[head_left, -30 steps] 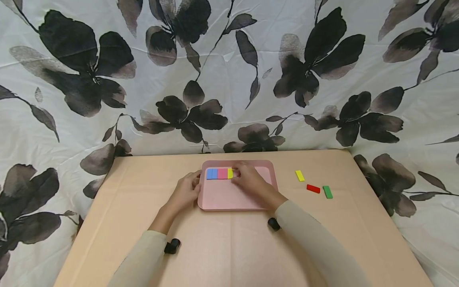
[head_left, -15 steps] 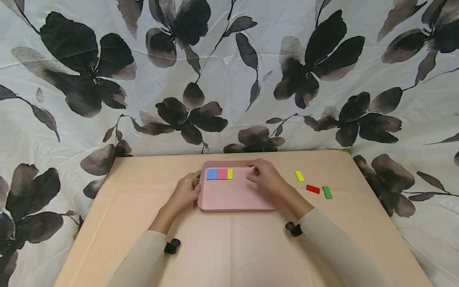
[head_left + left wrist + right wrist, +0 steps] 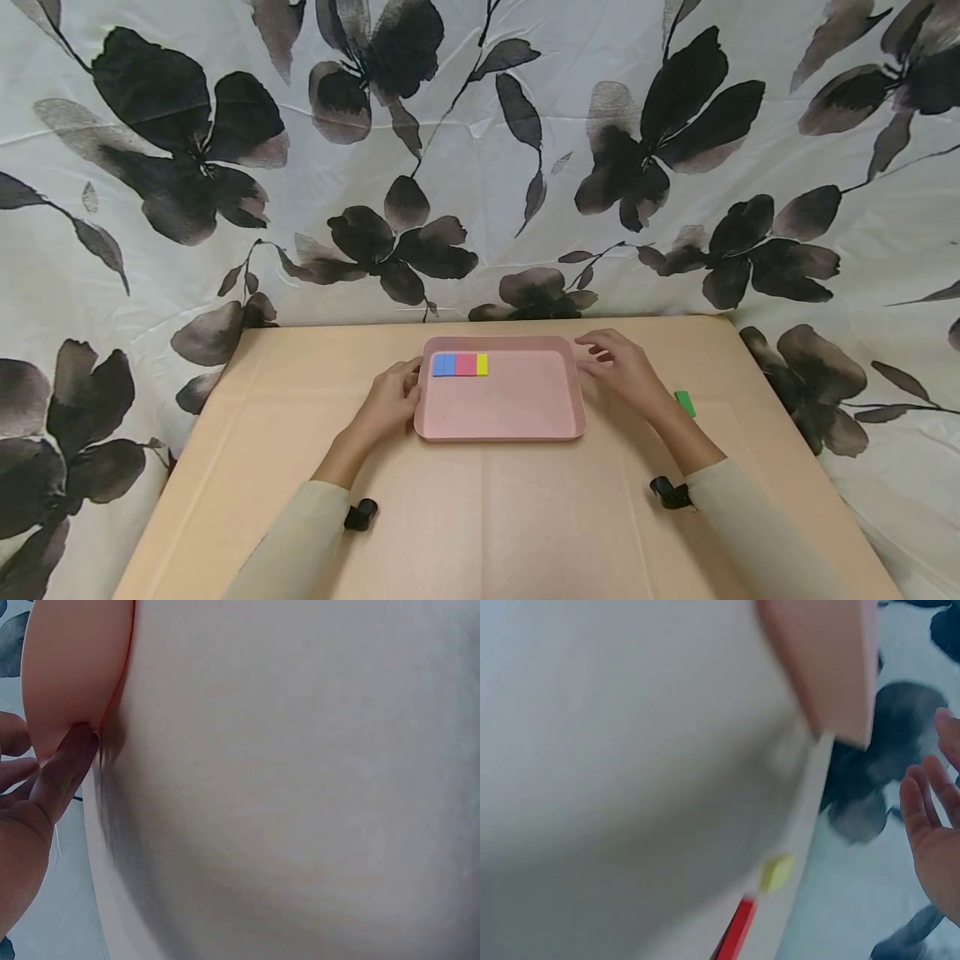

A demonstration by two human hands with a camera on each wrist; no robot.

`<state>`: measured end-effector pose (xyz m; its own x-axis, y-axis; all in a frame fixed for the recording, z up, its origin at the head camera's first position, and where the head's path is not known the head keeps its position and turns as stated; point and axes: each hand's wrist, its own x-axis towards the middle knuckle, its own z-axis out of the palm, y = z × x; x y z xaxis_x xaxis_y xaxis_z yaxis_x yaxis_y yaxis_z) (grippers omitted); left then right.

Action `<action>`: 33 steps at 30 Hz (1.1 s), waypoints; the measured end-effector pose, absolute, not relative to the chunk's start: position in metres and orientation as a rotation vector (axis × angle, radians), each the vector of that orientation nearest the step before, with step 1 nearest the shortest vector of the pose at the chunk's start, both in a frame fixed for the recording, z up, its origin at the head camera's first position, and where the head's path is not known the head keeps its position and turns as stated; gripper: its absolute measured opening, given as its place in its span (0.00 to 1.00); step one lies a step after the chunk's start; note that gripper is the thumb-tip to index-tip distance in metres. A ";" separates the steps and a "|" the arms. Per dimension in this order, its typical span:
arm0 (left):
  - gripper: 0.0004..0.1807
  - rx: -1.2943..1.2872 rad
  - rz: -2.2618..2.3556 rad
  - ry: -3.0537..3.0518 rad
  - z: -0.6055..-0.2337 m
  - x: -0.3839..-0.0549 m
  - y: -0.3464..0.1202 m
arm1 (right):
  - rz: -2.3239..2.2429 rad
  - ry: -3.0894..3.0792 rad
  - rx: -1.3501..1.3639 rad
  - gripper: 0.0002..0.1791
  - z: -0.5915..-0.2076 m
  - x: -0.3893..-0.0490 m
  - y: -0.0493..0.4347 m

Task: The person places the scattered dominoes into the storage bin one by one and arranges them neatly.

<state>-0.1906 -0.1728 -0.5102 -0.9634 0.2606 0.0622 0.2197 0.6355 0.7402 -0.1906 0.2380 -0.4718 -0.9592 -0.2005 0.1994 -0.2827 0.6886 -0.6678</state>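
Floral cloth (image 3: 480,158) behind tan table (image 3: 450,517)

One tray (image 3: 498,408); two blue blocks (image 3: 444,365), two yellow (image 3: 482,365) (image 3: 778,872), one red (image 3: 736,930), one green (image 3: 684,403); pink (image 3: 466,365) count unclear.

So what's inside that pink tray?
The pink tray holds a row of coloured pieces near its far left corner: blue, pink, then yellow, left to right. Whatever is beneath those pieces is covered, and so is the table directly under the tray.
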 end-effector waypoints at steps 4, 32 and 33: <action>0.30 0.390 1.255 2.790 -0.509 -0.190 -0.174 | 1.071 -2.747 0.419 0.22 -0.483 -0.195 0.260; 0.30 0.403 1.220 2.811 -0.507 -0.190 -0.172 | 1.056 -3.141 0.325 0.34 -0.512 -0.205 0.335; 0.30 0.402 1.220 2.810 -0.507 -0.190 -0.172 | 1.049 -3.148 0.331 0.34 -0.513 -0.206 0.335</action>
